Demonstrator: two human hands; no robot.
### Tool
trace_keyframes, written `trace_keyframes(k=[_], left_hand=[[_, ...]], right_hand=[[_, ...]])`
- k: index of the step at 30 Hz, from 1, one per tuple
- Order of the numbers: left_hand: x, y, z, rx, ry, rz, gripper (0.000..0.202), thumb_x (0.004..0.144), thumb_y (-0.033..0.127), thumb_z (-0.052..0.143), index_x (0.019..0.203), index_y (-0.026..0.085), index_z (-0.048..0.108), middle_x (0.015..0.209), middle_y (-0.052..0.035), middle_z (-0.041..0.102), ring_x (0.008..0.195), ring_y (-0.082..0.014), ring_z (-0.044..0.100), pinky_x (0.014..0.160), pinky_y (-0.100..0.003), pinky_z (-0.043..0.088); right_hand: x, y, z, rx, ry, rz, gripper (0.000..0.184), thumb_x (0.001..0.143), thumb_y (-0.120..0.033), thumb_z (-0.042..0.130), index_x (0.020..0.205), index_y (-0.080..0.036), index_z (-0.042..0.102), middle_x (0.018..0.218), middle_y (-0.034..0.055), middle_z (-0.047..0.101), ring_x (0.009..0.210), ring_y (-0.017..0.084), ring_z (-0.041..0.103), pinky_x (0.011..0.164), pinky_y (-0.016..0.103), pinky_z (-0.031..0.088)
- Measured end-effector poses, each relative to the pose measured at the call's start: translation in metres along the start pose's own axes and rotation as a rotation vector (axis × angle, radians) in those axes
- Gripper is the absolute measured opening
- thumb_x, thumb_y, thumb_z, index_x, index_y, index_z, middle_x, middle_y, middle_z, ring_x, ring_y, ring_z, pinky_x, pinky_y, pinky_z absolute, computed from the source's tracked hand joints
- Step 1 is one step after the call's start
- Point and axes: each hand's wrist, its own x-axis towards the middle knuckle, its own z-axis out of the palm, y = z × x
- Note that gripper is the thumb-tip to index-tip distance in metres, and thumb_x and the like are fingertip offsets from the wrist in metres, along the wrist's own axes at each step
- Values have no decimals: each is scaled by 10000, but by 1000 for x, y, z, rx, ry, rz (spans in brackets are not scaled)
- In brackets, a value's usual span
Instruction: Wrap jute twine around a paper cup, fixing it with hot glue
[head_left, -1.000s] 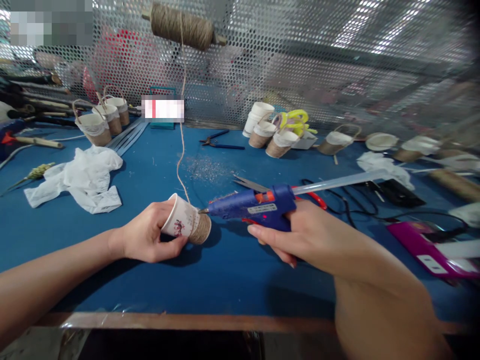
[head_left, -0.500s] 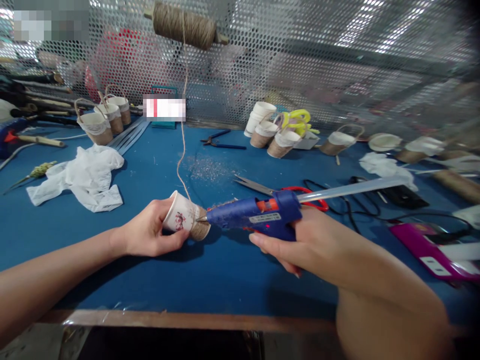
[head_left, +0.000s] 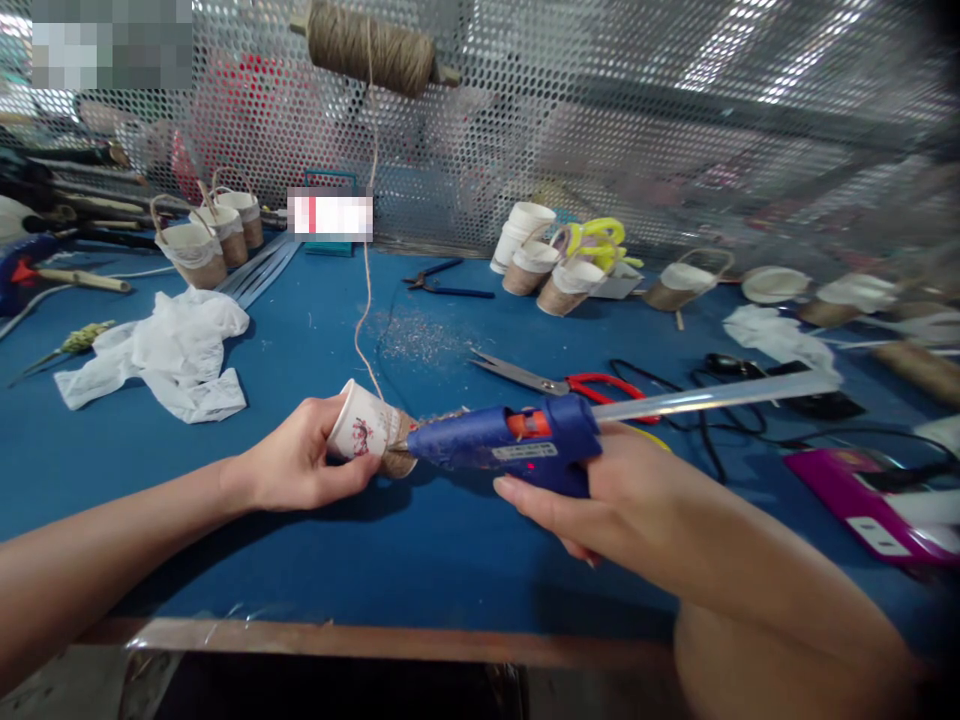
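My left hand is closed around a white paper cup with a red print, tilted on its side just over the table. Brown twine wraps the cup's lower end, and a strand runs from it up to a twine spool. In my right hand is a blue hot glue gun, with a long clear glue stick out of its back. Its nozzle meets the cup at the edge of the wrapped twine; whether it touches is hard to see.
Red-handled scissors lie behind the glue gun, and blue pliers farther back. Twine-wrapped cups stand at the back right, others at the back left. White lace cloth lies left, a purple power strip right.
The rear of the glue gun has dipped slightly, and its nozzle has shifted a little along the cup's twine edge. My left hand keeps its hold on the cup.
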Motion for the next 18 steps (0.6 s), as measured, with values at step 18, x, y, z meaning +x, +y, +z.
trace_keyframes(k=[18], left_hand=[[0, -1, 1, 6, 37, 13, 121, 735, 160, 520, 795, 88, 597, 683, -28, 577, 573, -101, 503, 507, -182, 438]], right_hand=[[3, 0, -2, 30, -25, 87, 347, 720, -440, 535, 473, -230, 409, 330, -39, 470, 315, 114, 463, 365, 237, 394]])
